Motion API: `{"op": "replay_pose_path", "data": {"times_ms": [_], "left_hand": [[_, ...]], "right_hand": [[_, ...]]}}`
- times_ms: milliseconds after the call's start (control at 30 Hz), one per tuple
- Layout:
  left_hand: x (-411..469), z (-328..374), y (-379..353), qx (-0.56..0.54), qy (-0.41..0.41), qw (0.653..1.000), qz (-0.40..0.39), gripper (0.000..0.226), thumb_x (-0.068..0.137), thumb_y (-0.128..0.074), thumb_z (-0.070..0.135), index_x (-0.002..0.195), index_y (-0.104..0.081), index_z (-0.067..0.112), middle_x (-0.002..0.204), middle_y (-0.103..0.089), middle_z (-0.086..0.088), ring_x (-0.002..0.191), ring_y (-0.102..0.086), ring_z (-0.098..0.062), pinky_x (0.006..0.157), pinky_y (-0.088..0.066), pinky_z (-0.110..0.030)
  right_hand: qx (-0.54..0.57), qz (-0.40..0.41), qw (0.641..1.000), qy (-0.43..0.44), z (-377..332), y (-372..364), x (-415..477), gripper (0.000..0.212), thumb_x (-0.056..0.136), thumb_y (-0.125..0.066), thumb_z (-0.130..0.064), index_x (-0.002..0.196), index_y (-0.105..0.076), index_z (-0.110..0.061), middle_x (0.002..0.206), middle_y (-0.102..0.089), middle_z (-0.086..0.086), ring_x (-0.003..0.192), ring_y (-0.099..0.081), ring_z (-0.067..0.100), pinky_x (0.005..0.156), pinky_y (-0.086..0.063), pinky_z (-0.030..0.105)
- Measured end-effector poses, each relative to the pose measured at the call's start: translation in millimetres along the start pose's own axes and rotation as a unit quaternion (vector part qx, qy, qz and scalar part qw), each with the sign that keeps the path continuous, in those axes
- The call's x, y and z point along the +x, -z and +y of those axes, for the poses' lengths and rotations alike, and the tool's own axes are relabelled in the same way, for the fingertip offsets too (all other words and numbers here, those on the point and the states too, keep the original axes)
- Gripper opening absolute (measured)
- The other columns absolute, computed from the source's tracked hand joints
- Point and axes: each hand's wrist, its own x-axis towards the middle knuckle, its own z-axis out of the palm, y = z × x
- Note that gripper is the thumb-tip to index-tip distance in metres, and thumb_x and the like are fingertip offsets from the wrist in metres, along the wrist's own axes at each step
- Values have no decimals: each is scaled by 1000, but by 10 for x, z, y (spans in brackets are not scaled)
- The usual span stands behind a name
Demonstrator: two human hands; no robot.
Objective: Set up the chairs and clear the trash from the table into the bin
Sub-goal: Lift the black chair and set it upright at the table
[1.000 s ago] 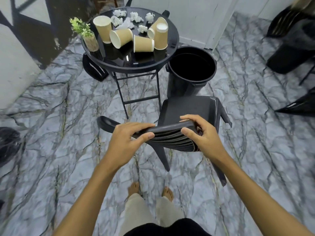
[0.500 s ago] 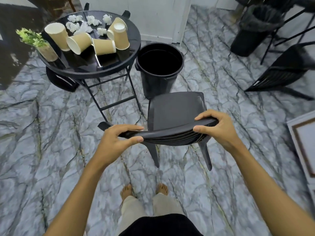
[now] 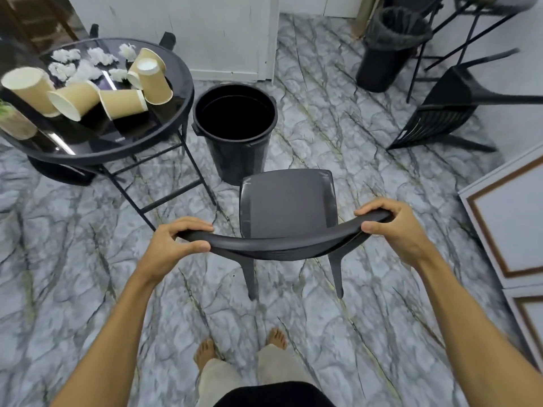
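Note:
A dark grey plastic chair (image 3: 286,202) stands upright in front of me, its seat facing away. My left hand (image 3: 173,245) grips the left end of its curved backrest and my right hand (image 3: 392,227) grips the right end. Beyond it an open black bin (image 3: 235,133) stands on the floor. To the left, a round black table (image 3: 164,133) carries several tan paper cups (image 3: 122,102), most tipped over, and several crumpled white paper balls (image 3: 85,70). A second black chair (image 3: 440,116) lies tipped on its side at the right.
A small potted plant (image 3: 13,121) sits at the table's left edge. Another bin lined with a black bag (image 3: 388,48) stands far right beside a metal-legged table. A white framed panel (image 3: 508,218) lies at the right edge. My bare feet are on the marble floor (image 3: 88,289).
The chair has swung round and now stands square in front of me with my hands further apart on the backrest. My view has shifted right, revealing the fallen chair and panel.

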Motion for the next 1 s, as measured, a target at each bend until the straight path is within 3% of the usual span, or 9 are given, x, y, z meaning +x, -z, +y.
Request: {"op": "replay_pose_path", "data": {"times_ms": [133,200,267,333,433,533,667,767,1000], "left_hand": [[310,67,-100,-68,5,998,-18,43,48,-90,44,85,-79,23,104,-73,2,104,-65,-10,82,-53,-25],[464,65,-157,-104,14,994,-29,43,46,-90,40,85,-78,23,103,-71,-2,95,-66,-9,76,-52,-21],[603,40,-213,-149,24,988,-42,51,44,-92,43,88,-77,23,101,-71,-2,92,-66,-12,77,-52,-22],[722,12,-274,-183,26,981,-53,57,44,-93,48,91,-74,21,101,-71,-3,94,-65,-17,81,-52,-25],[871,14,-361,-198,21,978,-59,50,47,-92,42,85,-70,20,91,-69,-2,87,-63,-17,79,-50,-26],[991,68,-406,-227,3,973,-53,47,44,-94,43,77,-70,21,82,-68,0,77,-63,-13,71,-51,-20],[1090,196,-452,-254,-16,966,-52,24,51,-83,21,69,-68,24,77,-67,4,75,-64,-10,72,-51,-19],[1071,257,-453,-261,-24,964,-50,36,47,-94,34,70,-68,24,77,-65,6,76,-64,-10,72,-52,-20],[762,358,-290,-275,-36,961,-16,45,44,-95,39,75,-67,23,79,-66,6,77,-65,-11,73,-53,-21]], "right_hand": [[58,19,998,0,96,200,26,29,51,-91,-24,74,-74,-20,81,-70,-3,76,-63,14,67,-51,25],[59,34,998,-1,135,299,31,39,47,-94,-36,77,-75,-21,93,-73,-1,92,-67,18,77,-54,26],[55,35,998,1,165,370,35,29,60,-86,-23,86,-75,-20,110,-73,3,113,-64,22,92,-52,36],[46,52,998,2,191,419,42,32,64,-83,-22,94,-72,-16,115,-71,7,118,-61,25,99,-48,43],[79,85,993,-11,201,481,80,48,49,-92,-41,89,-74,-20,92,-72,3,96,-65,23,86,-53,33],[114,86,990,-13,197,510,130,26,57,-86,-18,80,-76,-24,79,-70,-3,82,-64,14,77,-50,26],[129,71,989,-5,188,547,137,22,57,-82,-13,75,-74,-22,80,-67,-3,78,-61,13,70,-51,21],[144,59,988,8,183,571,145,24,66,-68,1,73,-73,-21,79,-64,-4,76,-59,13,68,-50,21],[165,42,985,37,6,416,217,30,65,-68,7,71,-72,-22,76,-66,-6,75,-62,12,70,-52,21]]}}
